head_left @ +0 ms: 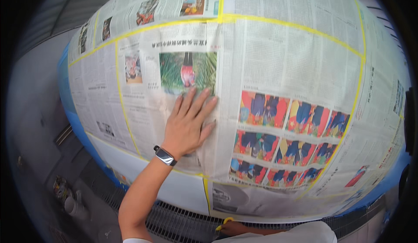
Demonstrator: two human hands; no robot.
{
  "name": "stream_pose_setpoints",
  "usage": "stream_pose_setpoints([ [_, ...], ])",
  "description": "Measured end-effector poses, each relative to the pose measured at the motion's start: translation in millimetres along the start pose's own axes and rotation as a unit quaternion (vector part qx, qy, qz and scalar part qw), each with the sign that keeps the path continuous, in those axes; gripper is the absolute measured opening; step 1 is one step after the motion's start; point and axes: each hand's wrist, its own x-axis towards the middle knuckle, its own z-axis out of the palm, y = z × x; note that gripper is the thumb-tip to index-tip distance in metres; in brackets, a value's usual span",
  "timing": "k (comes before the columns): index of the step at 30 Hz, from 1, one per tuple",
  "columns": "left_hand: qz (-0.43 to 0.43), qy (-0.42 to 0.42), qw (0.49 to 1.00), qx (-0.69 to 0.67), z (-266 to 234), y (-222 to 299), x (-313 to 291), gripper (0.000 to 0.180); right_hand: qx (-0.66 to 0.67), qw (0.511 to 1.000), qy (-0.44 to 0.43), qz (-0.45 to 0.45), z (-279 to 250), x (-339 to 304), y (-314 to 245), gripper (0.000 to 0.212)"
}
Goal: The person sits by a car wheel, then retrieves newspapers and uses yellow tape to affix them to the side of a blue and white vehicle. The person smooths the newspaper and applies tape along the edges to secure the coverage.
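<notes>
My left hand (188, 123) lies flat with its fingers spread on a newspaper sheet (152, 112), just below a printed green picture. A dark band with a small screen (165, 156) circles that wrist. Low in the view, close to my body, my right hand (234, 228) is closed on a roll of yellow tape (225, 222); only part of the ring shows. Strips of yellow masking tape (296, 30) run along the seams between the sheets. The sheets cover a large, rounded surface and look slightly wrinkled near my left hand.
Blue covering (80, 132) shows along the left edge of the rounded surface, and again at the lower right. A bare white strip (180, 194) lies below the sheets. Dark floor grating (183, 221) runs beneath. A whitish container (75, 207) stands on the floor at left.
</notes>
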Motion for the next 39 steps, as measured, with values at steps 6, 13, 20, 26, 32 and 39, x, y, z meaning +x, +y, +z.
stream_pose_setpoints([
  [6, 0.051, 0.082, 0.995, -0.022, -16, -43, 94, 0.076, -0.015, 0.992, 0.096, -0.08, -66, 13, -83, 0.03],
  [13, 0.098, 0.119, 0.986, -0.069, 0, -62, 105, 0.082, -0.073, 0.898, 0.375, -0.217, -88, 39, -133, 0.019],
  [20, 0.142, 0.04, 0.976, -0.158, 36, -62, 22, 0.096, -0.045, 0.899, 0.434, -0.045, -67, 53, -182, 0.022],
  [26, 0.217, -0.009, 0.956, -0.198, 39, -59, -17, 0.089, -0.162, 0.848, 0.5, -0.062, -96, 44, -240, 0.012],
  [32, 0.372, 0.045, 0.915, -0.15, 37, -92, 4, 0.054, -0.373, 0.736, 0.565, -0.024, -211, -33, -254, 0.021],
  [39, 0.554, 0.001, 0.83, -0.067, 17, -97, 47, 0.041, -0.602, 0.517, 0.603, -0.083, -366, -71, -292, 0.018],
])
